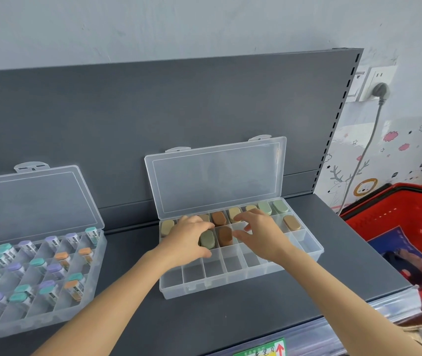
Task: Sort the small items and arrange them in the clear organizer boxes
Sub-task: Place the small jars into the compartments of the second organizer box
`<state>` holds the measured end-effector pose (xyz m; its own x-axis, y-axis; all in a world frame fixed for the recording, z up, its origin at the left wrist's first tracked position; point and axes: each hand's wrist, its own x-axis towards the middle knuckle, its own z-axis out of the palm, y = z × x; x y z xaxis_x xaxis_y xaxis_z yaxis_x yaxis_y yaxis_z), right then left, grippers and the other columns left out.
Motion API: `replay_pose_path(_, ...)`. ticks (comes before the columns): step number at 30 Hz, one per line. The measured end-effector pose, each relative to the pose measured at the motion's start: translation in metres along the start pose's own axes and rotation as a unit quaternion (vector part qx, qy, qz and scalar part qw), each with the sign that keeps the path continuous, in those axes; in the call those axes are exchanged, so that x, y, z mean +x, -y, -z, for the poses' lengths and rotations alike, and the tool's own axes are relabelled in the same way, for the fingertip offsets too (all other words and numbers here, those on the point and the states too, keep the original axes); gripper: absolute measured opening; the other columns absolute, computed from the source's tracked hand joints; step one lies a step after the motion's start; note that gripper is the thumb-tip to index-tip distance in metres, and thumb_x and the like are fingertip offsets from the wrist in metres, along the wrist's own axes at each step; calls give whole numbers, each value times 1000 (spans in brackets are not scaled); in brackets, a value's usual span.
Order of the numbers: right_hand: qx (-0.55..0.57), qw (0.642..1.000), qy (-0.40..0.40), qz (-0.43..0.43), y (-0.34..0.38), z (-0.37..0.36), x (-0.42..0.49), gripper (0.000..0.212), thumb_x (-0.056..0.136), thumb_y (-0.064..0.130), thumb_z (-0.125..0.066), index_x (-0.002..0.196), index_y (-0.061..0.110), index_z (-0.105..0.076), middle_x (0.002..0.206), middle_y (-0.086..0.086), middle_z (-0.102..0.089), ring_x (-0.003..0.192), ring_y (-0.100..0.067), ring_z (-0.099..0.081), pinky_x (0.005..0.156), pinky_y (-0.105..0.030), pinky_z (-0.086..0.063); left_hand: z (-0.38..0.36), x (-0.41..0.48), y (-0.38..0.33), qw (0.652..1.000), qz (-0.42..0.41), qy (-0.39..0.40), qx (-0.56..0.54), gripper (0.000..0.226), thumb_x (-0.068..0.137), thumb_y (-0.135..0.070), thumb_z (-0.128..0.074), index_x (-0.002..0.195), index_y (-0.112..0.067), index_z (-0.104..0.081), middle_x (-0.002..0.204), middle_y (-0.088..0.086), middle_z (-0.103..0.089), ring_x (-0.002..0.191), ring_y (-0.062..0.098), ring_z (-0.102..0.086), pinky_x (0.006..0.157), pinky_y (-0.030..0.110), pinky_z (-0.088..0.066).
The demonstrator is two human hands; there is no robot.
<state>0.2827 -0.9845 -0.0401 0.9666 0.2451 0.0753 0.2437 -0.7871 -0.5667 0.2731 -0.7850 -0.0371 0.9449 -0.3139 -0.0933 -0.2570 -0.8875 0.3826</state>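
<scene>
Left grip: left hand (186, 240) pinches a green oblong piece (207, 238), middle row of the clear organizer box (230, 283).
Right grip: right hand (258, 232) released, fingers curved over the compartments.
Surface: dark grey shelf (346, 253).
Room: pale wall (204, 27), plugged socket (374, 83), red basket (397, 219) at right.

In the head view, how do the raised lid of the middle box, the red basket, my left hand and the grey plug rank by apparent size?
1. raised lid and red basket: alike, and the frame edge cuts the basket, so unranked.
2. left hand, pinching a green item.
3. grey plug, smallest.
</scene>
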Motion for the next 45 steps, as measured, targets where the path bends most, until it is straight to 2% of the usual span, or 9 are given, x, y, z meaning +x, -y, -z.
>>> replay_pose_path(10,-51,997,26,42,12,-2,-4,37,91,24,-57,126,13,-57,131,-6,-51,100,-25,-59,83,-28,-47,0,-21,3,998,10,-59,-28,66,84,-36,-67,143,-29,-37,144,-9,-36,134,11,-28,109,31,-31)
replay_pose_path(15,-73,991,37,104,18,-11,-3,18,87,18,-57,103,10,-60,99,-1,-53,85,-24,-51,69,-27,-45,1,-41,7,993,23,-113,9,67,87,-43,-62,145,-26,-35,147,-11,-34,135,8,-29,110,26,-30)
replay_pose_path(17,-77,989,42,118,21,-16,-3,11,86,16,-57,92,7,-59,96,0,-49,80,-23,-47,67,-29,-44,3,-49,8,990,33,-132,32,66,88,-45,-60,145,-25,-35,147,-10,-33,135,8,-29,109,23,-26)
replay_pose_path(21,-76,982,68,161,29,-26,-3,37,88,24,-59,123,11,-57,121,-4,-52,104,-26,-53,84,-31,-48,4,-71,10,984,72,-154,54,68,88,-51,-56,147,-27,-31,149,-12,-31,137,7,-26,111,24,-24)
replay_pose_path(25,-55,974,100,196,54,-31,-7,52,89,36,-61,136,16,-50,141,-2,-45,123,-23,-47,101,-31,-42,7,-99,17,976,127,-166,61,68,89,-53,-54,147,-28,-30,151,-10,-28,140,9,-23,113,27,-24)
replay_pose_path(29,-44,966,118,227,84,-42,-18,52,89,39,-59,136,20,-48,142,0,-42,124,-23,-47,101,-31,-42,13,-137,31,968,161,-186,56,68,88,-53,-55,146,-27,-32,149,-10,-30,138,9,-25,111,28,-26)
replay_pose_path(36,-42,950,110,288,159,-71,-38,58,89,42,-58,139,16,-44,145,-3,-39,133,-19,-37,108,-25,-30,29,-220,70,954,195,-224,50,67,87,-54,-56,145,-29,-35,147,-13,-33,137,8,-28,110,27,-27)
replay_pose_path(42,-39,938,140,315,240,-118,-78,54,91,40,-57,138,17,-45,142,-1,-41,123,-20,-48,101,-25,-38,44,-313,117,945,226,-232,52,68,88,-54,-54,147,-29,-30,149,-13,-31,139,7,-23,113,28,-24)
replay_pose_path(45,-42,931,155,328,281,-146,-99,57,92,42,-55,141,16,-42,145,-2,-39,129,-20,-43,105,-26,-36,52,-362,143,938,239,-246,54,68,89,-54,-54,147,-27,-30,149,-12,-32,138,7,-25,112,27,-25)
